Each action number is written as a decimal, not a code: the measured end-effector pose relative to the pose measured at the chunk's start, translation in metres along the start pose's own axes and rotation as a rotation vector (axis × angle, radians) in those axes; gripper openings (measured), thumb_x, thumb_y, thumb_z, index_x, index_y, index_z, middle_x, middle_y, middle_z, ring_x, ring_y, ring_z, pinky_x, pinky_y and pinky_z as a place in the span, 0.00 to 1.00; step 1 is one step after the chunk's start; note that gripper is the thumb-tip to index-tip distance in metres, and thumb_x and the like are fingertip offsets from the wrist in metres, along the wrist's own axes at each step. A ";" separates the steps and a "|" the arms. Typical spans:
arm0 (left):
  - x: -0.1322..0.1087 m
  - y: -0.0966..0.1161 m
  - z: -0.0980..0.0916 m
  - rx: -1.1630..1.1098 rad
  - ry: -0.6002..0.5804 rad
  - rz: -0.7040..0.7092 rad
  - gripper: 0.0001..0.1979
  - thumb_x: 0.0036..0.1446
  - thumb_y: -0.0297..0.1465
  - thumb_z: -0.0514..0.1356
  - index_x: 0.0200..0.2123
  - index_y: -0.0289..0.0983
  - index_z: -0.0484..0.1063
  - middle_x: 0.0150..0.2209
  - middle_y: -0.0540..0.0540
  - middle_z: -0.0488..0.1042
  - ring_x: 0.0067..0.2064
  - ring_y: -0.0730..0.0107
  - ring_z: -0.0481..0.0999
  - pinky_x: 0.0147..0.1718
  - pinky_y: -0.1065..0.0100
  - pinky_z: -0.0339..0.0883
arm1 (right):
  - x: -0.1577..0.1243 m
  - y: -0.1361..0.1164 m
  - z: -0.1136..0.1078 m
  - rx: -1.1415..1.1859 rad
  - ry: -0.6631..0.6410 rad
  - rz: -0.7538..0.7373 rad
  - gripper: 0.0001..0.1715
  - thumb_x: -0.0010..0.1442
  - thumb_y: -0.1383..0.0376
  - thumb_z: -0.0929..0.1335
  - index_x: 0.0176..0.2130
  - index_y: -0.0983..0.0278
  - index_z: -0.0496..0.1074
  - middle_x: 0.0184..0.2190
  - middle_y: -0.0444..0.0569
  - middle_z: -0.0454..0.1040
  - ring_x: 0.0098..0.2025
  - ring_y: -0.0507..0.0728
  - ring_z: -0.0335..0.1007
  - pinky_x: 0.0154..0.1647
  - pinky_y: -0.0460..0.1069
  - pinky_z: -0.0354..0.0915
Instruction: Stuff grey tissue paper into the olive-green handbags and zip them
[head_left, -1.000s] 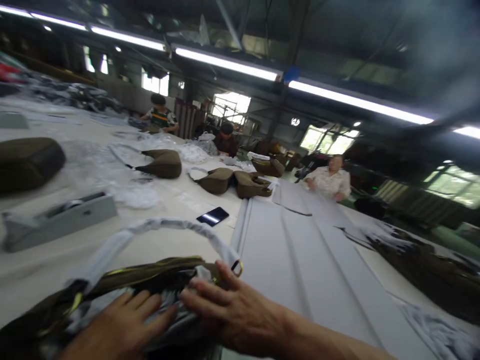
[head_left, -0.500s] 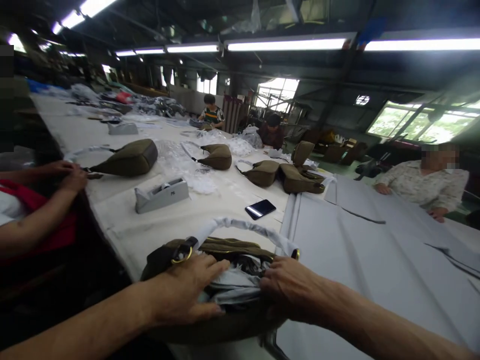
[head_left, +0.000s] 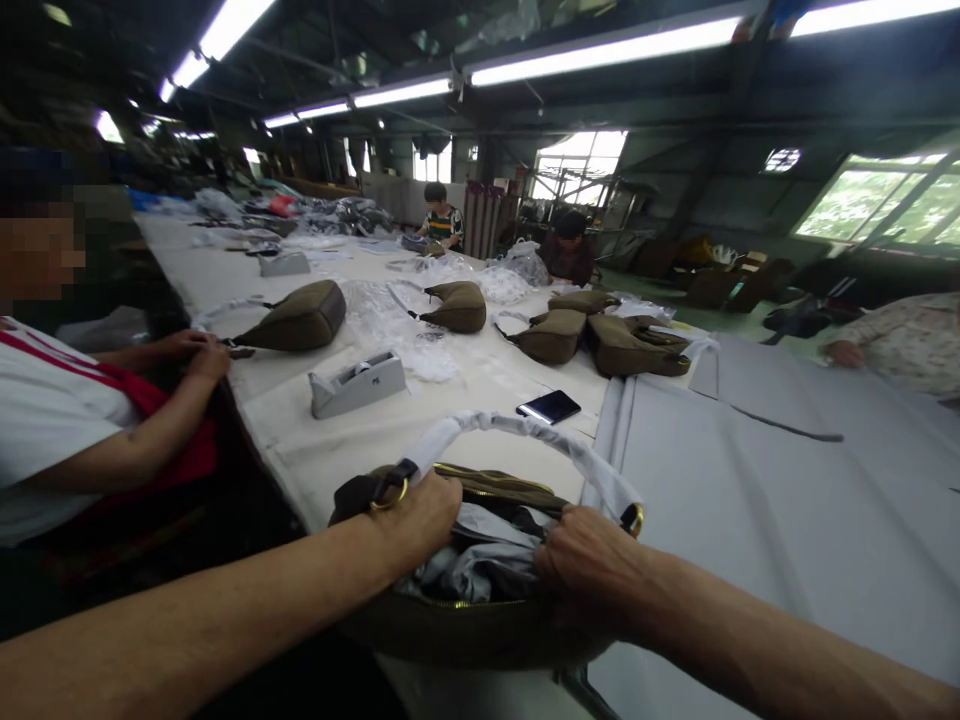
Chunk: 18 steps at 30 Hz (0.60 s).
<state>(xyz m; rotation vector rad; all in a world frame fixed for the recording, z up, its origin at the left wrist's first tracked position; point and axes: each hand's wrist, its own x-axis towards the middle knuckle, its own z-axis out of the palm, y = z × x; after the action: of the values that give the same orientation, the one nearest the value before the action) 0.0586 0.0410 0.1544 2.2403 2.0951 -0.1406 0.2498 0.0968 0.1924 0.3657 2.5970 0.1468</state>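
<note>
An olive handbag (head_left: 480,635) stands before me at the table's edge, its gold zip (head_left: 480,604) open. Crumpled grey-white lining or stuffing (head_left: 487,565) shows inside the mouth. Its handle (head_left: 517,425), wrapped in white material, arches up at the far side, with gold rings at the ends. My left hand (head_left: 427,515) reaches into the mouth at the left, by one ring; its fingers are bent down and mostly hidden. At the right end of the opening, my right hand (head_left: 581,555) is closed with curled fingers on the bag's edge.
Beyond the bag lie a phone (head_left: 549,407) and a grey tape dispenser (head_left: 358,385). Several olive bags (head_left: 454,307) and clear plastic (head_left: 375,320) are farther back. Grey sheet material (head_left: 750,480) covers the right side. A co-worker's hands (head_left: 199,355) touch another bag at left.
My left hand has gone from spread fingers over the opening to bent fingers down inside it. The zip's near edge now shows. The view has turned left.
</note>
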 end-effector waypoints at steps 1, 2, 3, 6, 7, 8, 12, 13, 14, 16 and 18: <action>-0.004 -0.003 -0.005 0.001 0.019 -0.007 0.07 0.49 0.24 0.59 0.34 0.29 0.71 0.32 0.35 0.74 0.36 0.49 0.74 0.35 0.53 0.68 | 0.000 0.003 -0.002 0.062 0.010 0.037 0.11 0.50 0.60 0.71 0.26 0.66 0.73 0.22 0.51 0.74 0.26 0.59 0.71 0.22 0.49 0.56; -0.009 -0.005 -0.011 0.009 0.049 0.016 0.11 0.50 0.28 0.60 0.38 0.31 0.70 0.36 0.36 0.73 0.39 0.49 0.73 0.36 0.54 0.68 | -0.001 0.006 -0.002 0.131 0.039 0.061 0.13 0.48 0.57 0.72 0.27 0.66 0.73 0.23 0.51 0.74 0.27 0.59 0.71 0.22 0.48 0.56; -0.015 -0.007 -0.016 0.022 0.082 0.074 0.12 0.51 0.30 0.60 0.40 0.33 0.69 0.40 0.38 0.72 0.41 0.51 0.72 0.37 0.55 0.68 | -0.001 0.008 -0.002 0.195 0.088 0.080 0.15 0.48 0.55 0.72 0.29 0.65 0.73 0.25 0.50 0.74 0.28 0.59 0.70 0.23 0.48 0.57; -0.030 -0.009 -0.025 0.060 0.109 0.349 0.09 0.57 0.34 0.55 0.37 0.35 0.70 0.39 0.41 0.72 0.41 0.57 0.70 0.40 0.57 0.66 | 0.004 0.007 0.002 0.270 0.269 0.063 0.12 0.56 0.57 0.67 0.36 0.64 0.71 0.31 0.51 0.74 0.33 0.58 0.70 0.28 0.49 0.61; -0.033 -0.008 -0.025 0.077 0.081 0.414 0.12 0.58 0.38 0.55 0.35 0.34 0.71 0.37 0.40 0.72 0.40 0.56 0.70 0.40 0.56 0.66 | 0.008 0.004 0.004 0.247 0.313 0.048 0.10 0.59 0.60 0.65 0.38 0.64 0.70 0.33 0.51 0.74 0.34 0.58 0.70 0.30 0.49 0.61; -0.034 -0.007 -0.023 0.098 0.042 0.444 0.17 0.57 0.42 0.55 0.34 0.34 0.72 0.35 0.39 0.72 0.40 0.54 0.70 0.40 0.54 0.66 | 0.013 0.002 0.006 0.218 0.331 0.059 0.10 0.61 0.63 0.63 0.40 0.65 0.69 0.33 0.52 0.75 0.33 0.59 0.71 0.29 0.49 0.62; -0.032 0.002 -0.014 0.221 -0.094 0.357 0.28 0.48 0.52 0.60 0.34 0.29 0.75 0.34 0.32 0.73 0.41 0.45 0.71 0.37 0.49 0.67 | 0.031 -0.004 0.007 0.178 0.164 0.230 0.23 0.61 0.53 0.61 0.38 0.70 0.72 0.28 0.58 0.76 0.29 0.64 0.74 0.25 0.51 0.63; -0.032 0.002 -0.013 0.241 -0.122 0.313 0.27 0.48 0.50 0.61 0.34 0.29 0.75 0.34 0.31 0.74 0.41 0.45 0.71 0.37 0.49 0.67 | 0.033 -0.003 0.007 0.184 0.118 0.253 0.29 0.60 0.48 0.60 0.35 0.70 0.74 0.28 0.60 0.76 0.30 0.66 0.74 0.26 0.52 0.63; -0.035 0.001 -0.012 0.237 -0.126 0.279 0.25 0.48 0.48 0.62 0.35 0.29 0.75 0.35 0.31 0.74 0.42 0.44 0.71 0.38 0.49 0.67 | 0.034 -0.001 0.007 0.191 0.091 0.259 0.34 0.59 0.44 0.59 0.32 0.70 0.75 0.28 0.62 0.76 0.31 0.67 0.74 0.28 0.53 0.64; -0.046 -0.010 -0.010 0.155 -0.045 0.297 0.23 0.51 0.44 0.61 0.42 0.30 0.73 0.42 0.31 0.74 0.48 0.44 0.69 0.45 0.49 0.65 | 0.032 0.005 0.008 0.202 0.103 0.278 0.39 0.59 0.41 0.56 0.30 0.70 0.75 0.28 0.63 0.76 0.32 0.68 0.74 0.29 0.54 0.64; -0.064 -0.031 -0.007 0.000 0.159 0.362 0.19 0.56 0.37 0.58 0.48 0.34 0.69 0.49 0.36 0.72 0.54 0.51 0.67 0.53 0.54 0.61 | 0.028 0.007 0.009 0.229 0.180 0.325 0.35 0.59 0.42 0.57 0.32 0.68 0.74 0.27 0.60 0.76 0.30 0.67 0.74 0.27 0.53 0.64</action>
<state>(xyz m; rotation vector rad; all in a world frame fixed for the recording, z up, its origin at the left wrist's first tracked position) 0.0233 -0.0199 0.1690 2.6613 1.7093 0.0602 0.2329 0.1113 0.1722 0.8951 2.7184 -0.0087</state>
